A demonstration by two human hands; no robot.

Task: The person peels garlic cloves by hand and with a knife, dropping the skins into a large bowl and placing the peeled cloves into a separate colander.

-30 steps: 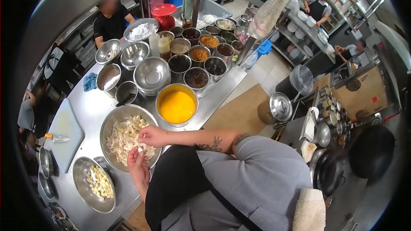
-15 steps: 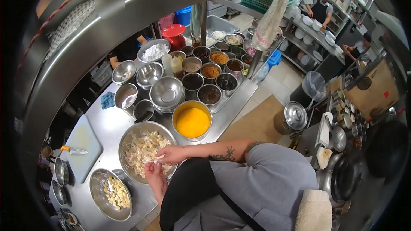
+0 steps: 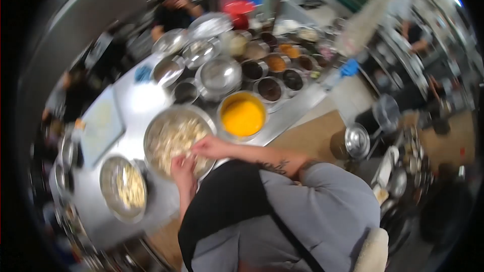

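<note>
Above a perforated metal bowl [image 3: 151, 121] of pale cloves, with papery skins among them, my two hands are close together. My right hand [image 3: 210, 147], on the tattooed arm, has its fingers pinched. My left hand [image 3: 183, 166] is just below it, fingers also closed; what they hold is too small and blurred to name. At the lower left, a second perforated bowl [image 3: 107, 184] holds smooth, pale yellow cloves [image 3: 130, 186]. A pot of bright yellow-orange content [image 3: 243, 116] is right of the first bowl.
A cutting board [image 3: 103, 123] is on the steel table's left side. Stacked metal bowls [image 3: 218, 74] and several ingredient containers [image 3: 268, 89] stand behind. Co-workers are at the top [image 3: 174, 12], left [image 3: 78, 93] and upper right [image 3: 414, 35]. A lidded pot [image 3: 357, 140] stands at right.
The view has turned and blurred, with the table items shifted in the frame. My hands are still together over the bowl. The co-worker at the top shows more, hands raised near the head.
</note>
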